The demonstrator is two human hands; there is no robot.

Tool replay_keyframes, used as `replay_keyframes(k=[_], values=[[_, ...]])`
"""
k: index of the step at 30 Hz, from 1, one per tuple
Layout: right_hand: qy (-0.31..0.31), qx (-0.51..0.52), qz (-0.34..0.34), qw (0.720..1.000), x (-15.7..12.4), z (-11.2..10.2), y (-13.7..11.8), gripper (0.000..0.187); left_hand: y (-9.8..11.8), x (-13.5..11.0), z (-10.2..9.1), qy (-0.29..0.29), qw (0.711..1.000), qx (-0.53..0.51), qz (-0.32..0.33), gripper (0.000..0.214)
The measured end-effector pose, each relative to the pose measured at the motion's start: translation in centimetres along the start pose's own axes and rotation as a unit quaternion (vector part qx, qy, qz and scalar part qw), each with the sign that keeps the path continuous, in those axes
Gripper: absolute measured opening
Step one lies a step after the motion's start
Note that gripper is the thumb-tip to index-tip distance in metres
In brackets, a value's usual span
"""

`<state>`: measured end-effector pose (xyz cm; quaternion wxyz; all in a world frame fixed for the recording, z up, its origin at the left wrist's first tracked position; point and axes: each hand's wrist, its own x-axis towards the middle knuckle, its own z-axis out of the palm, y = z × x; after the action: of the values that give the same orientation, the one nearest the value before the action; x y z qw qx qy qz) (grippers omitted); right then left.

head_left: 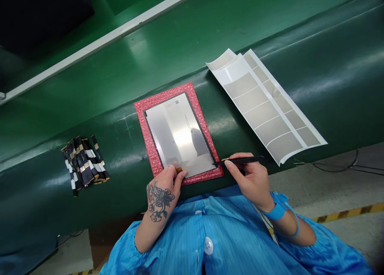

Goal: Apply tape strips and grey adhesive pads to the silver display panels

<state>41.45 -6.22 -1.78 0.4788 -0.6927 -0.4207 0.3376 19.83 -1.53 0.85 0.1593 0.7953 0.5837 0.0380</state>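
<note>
A silvery flat panel lies on a red bubble-wrap sheet on the green belt. My left hand rests at the panel's near edge, fingers pinched on a small orange-brown flex tab. My right hand holds black tweezers like a pen, their tip touching the panel's near right corner.
A sheet of grey rectangular stickers lies to the right on the belt. A pile of black and gold flex cables sits to the left. A white rail runs along the far side. The floor shows yellow-black tape.
</note>
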Motion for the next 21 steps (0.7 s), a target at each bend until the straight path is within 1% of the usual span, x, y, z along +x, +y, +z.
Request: replay_keyframes(k=[4,6,7,9,11,12,14,15,16,18,21], values=[[0.001,0.002,0.001,1.0,0.0,0.0,0.0,0.026,-0.4,-0.6,-0.3,-0.02,0.999,-0.032,0.002,0.033],[0.0,0.004,0.0,1.0,0.0,0.0,-0.1,0.026,-0.5,-0.8,-0.6,-0.022,0.998,-0.048,0.022,0.029],[0.001,0.004,-0.003,1.0,0.1,0.0,-0.1,0.025,-0.4,-0.9,-0.8,-0.01,0.998,-0.055,0.04,0.027],[0.001,0.004,-0.009,1.0,0.1,0.1,-0.1,0.022,0.3,-0.9,-0.9,0.041,0.993,-0.062,0.088,0.022],[0.004,0.005,-0.013,1.0,0.1,0.2,0.0,0.02,1.3,-0.7,-0.4,0.103,0.98,-0.061,0.161,0.013],[0.006,0.007,-0.014,1.0,0.1,0.2,0.0,0.02,1.9,-0.6,0.0,0.121,0.97,-0.057,0.203,0.012],[0.007,0.01,-0.013,1.0,0.0,0.2,0.0,0.021,2.9,-0.3,1.3,0.125,0.951,-0.037,0.279,0.023],[0.007,0.011,-0.012,1.0,0.0,0.2,0.0,0.021,3.2,-0.2,2.1,0.119,0.947,-0.021,0.299,0.029],[0.006,0.011,-0.011,1.0,0.0,0.2,0.0,0.02,3.4,-0.1,2.9,0.112,0.946,-0.001,0.305,0.036],[0.004,0.01,-0.008,1.0,0.0,0.1,0.0,0.019,3.5,-0.2,4.2,0.108,0.949,0.037,0.293,0.05],[0.007,0.025,0.006,1.0,-0.1,0.1,0.2,0.017,3.2,-0.5,5.3,0.098,0.953,0.066,0.281,0.062]])
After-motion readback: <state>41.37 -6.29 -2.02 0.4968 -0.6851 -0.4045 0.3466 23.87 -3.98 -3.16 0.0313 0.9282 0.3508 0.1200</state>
